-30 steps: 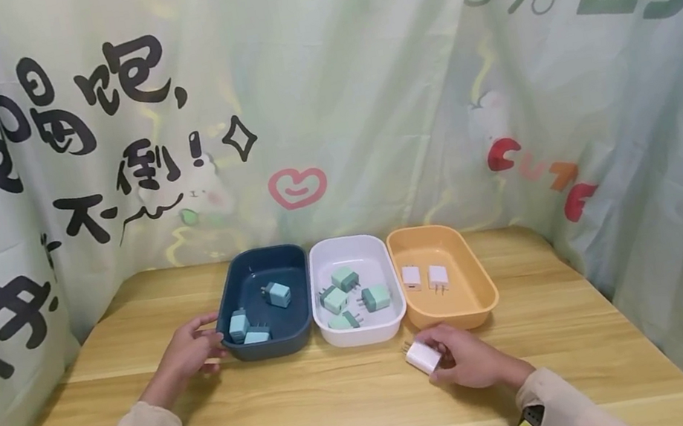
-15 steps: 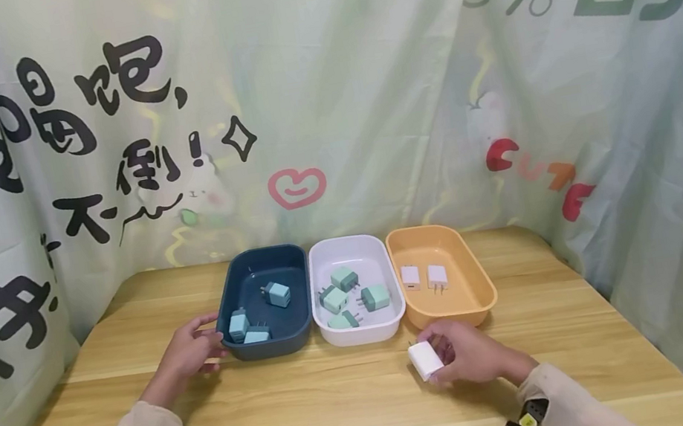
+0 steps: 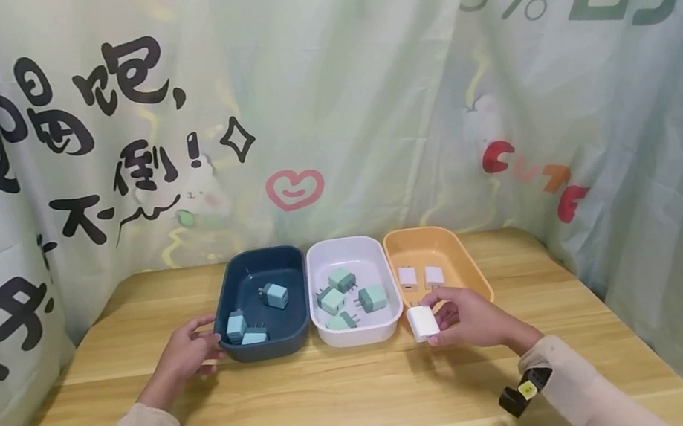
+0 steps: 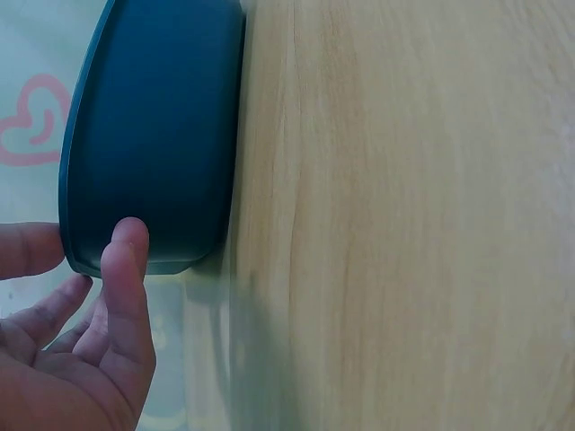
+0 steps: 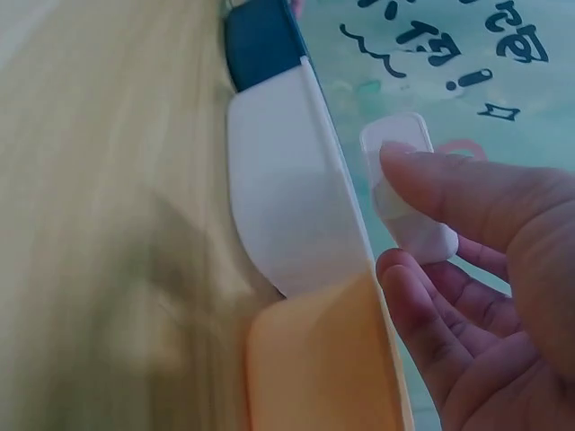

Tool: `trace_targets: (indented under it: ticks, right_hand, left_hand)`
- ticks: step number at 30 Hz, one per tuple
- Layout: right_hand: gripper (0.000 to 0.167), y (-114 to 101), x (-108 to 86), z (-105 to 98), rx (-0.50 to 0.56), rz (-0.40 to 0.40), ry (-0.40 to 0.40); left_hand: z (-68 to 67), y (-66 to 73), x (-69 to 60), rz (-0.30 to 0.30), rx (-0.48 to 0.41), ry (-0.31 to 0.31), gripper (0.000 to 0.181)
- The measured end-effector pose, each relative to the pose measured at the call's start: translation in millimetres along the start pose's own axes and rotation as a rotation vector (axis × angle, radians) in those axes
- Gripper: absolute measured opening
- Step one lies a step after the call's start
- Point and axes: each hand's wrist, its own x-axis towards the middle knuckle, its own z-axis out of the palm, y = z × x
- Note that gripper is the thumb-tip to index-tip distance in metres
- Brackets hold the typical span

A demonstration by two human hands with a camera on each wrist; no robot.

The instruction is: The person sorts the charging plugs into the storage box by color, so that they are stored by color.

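My right hand (image 3: 471, 319) pinches a white charger plug (image 3: 423, 323) between thumb and fingers, just above the front edge of the orange tray (image 3: 475, 273). From the right wrist view the same charger (image 5: 413, 193) appears held beside the tray rims, thumb across its face. Two more white chargers (image 3: 407, 278) lie in the orange tray. My left hand (image 3: 187, 352) rests its fingers against the near left corner of the navy tray (image 3: 295, 343). Thumb and fingers touch that tray's outer wall and rim in the left wrist view, fairly straight.
Between the navy and orange trays stands a white tray (image 3: 362, 335) with several green chargers (image 3: 372, 298). Light-blue chargers (image 3: 275, 296) lie in the navy tray. The trays stand side by side on a wooden table (image 3: 321, 412), before a printed curtain (image 3: 348, 91).
My right hand has lifted the white charger up and forward from in front of the orange tray to above its front edge, turning it on the way. My left hand stays at the navy tray.
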Motion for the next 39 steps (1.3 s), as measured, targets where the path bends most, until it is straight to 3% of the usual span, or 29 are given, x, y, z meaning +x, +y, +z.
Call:
trace_targets:
  ticks: [24,32,39]
  right_hand:
    - [0.054,34,48.6,-33,0.060,0.167,0.025]
    - [0.048,43,61.7,-43,0.062,0.193,-0.024]
    - [0.045,49,73.3,-55,0.044,0.197,-0.131]
  left_hand:
    - [0.3,1.3,1.4,-0.020,0.001,0.018,0.050]
    - [-0.3,2.2,0.3,-0.011,-0.001,0.016,0.050]
    - [1.3,0.9,0.9,-0.015,0.008,0.028,0.050]
